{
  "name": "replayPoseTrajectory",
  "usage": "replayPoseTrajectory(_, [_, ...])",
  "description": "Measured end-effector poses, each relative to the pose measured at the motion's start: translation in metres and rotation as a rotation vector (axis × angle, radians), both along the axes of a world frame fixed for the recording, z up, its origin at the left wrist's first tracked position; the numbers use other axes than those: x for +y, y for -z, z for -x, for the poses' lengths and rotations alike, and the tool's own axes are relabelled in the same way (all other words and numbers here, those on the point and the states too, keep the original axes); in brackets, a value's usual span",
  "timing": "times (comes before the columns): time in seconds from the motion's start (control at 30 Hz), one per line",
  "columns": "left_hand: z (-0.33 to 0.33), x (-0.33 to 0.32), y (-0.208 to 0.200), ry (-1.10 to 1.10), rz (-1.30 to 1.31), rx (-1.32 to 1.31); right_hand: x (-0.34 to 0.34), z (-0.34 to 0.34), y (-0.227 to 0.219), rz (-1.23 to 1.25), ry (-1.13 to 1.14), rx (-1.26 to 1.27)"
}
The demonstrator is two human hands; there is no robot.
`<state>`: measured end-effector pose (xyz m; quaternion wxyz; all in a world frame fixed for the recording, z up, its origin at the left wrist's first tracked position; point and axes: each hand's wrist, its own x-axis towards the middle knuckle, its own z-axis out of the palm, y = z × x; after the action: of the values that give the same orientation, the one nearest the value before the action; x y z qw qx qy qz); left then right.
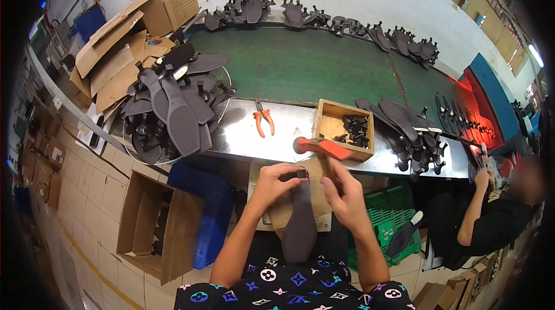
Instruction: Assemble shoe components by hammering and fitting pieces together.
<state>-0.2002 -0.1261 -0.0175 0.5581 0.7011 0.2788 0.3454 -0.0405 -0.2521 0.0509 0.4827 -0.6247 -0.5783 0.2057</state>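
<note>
My left hand [276, 183] pinches the top of a dark brown shoe sole piece [300, 223] and steadies a small black part [301, 174] on it, over a wooden block [315, 185]. My right hand [342, 194] grips the wooden handle of a hammer whose red head [321, 147] is raised and blurred above the sole.
A wooden box [329, 124] of small black parts and orange pliers [263, 119] lie on the metal ledge. A wire basket [173, 107] holds several soles. A green conveyor belt [300, 64] carries more soles. Cardboard boxes [153, 226] stand left; another person [491, 211] sits right.
</note>
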Motion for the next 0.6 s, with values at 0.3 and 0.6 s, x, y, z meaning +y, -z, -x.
replayPoseTrajectory(0.3, [0.003, 0.003, 0.004, 0.051, -0.001, 0.071, -0.051, 0.017, -0.019, -0.009, -0.022, -0.261])
replayPoseTrajectory(0.6, [0.01, -0.015, 0.004, -0.039, -0.485, 0.45, -0.042, 0.01, 0.018, 0.04, -0.042, -0.343])
